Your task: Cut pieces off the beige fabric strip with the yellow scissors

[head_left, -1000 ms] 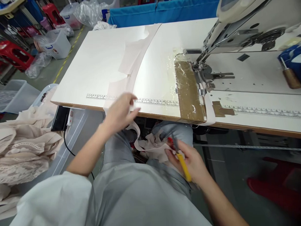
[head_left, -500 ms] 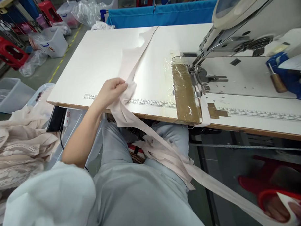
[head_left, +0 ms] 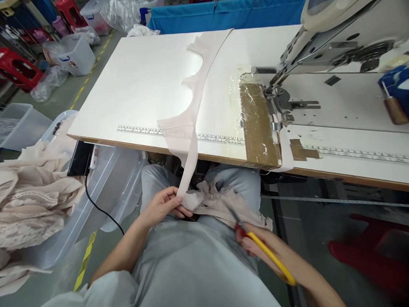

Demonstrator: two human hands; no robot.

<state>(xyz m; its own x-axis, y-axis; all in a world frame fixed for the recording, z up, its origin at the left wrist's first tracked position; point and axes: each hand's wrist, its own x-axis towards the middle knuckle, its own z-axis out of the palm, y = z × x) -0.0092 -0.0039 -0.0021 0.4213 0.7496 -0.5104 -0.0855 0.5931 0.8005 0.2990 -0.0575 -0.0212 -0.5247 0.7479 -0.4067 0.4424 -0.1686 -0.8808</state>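
Note:
My left hand [head_left: 169, 203] pinches a long pale pink fabric strip [head_left: 202, 91] just below the table's front edge. From there the strip runs up over the white table [head_left: 138, 79] to its far edge, with a scalloped left side. In my right hand [head_left: 251, 239] is a pair of thread snips [head_left: 270, 258] with a yellow handle, blurred by motion, its dark blades pointing up and left towards the fabric. More pink fabric [head_left: 233, 204] lies bunched across my lap, between both hands.
A sewing machine [head_left: 341, 45] stands on the table at the right, brown tape [head_left: 259, 124] beside its needle area. A wooden-handled awl [head_left: 395, 108] lies further right. Left of the table are a tub [head_left: 108, 192] and piled pink garments [head_left: 32, 204]. A red stool [head_left: 369, 250] is lower right.
My left hand has moved down from the tabletop to my lap, still with the fabric. My right hand has come in from the lower right with the snips. The strip no longer stretches to the lower right.

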